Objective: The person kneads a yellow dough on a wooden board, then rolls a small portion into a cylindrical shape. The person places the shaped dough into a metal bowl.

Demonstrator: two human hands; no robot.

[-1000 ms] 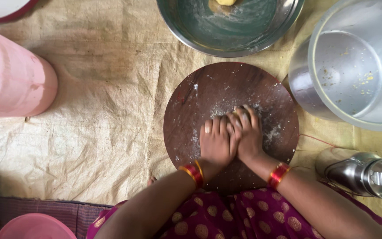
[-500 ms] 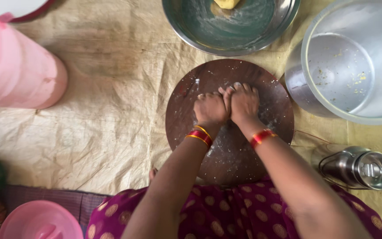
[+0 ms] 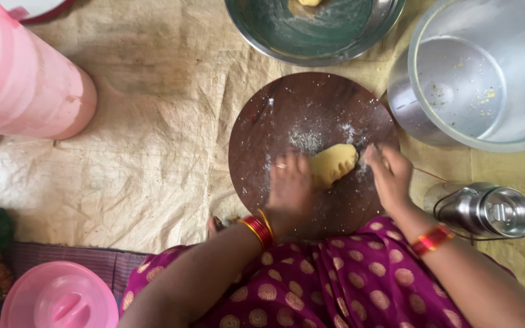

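A soft, pliable yellow dough lump (image 3: 333,164) lies mid-way on the floured round board (image 3: 287,109). The left hand (image 3: 288,188) presses its near-left edge with flat fingers; the right hand (image 3: 389,175) rests spread just right of it. Best cupped from both sides.

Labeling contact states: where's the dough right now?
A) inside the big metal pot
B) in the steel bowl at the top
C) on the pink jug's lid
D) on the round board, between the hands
D: the dough lies on the round board, with the left hand touching one end and the right hand at the other.
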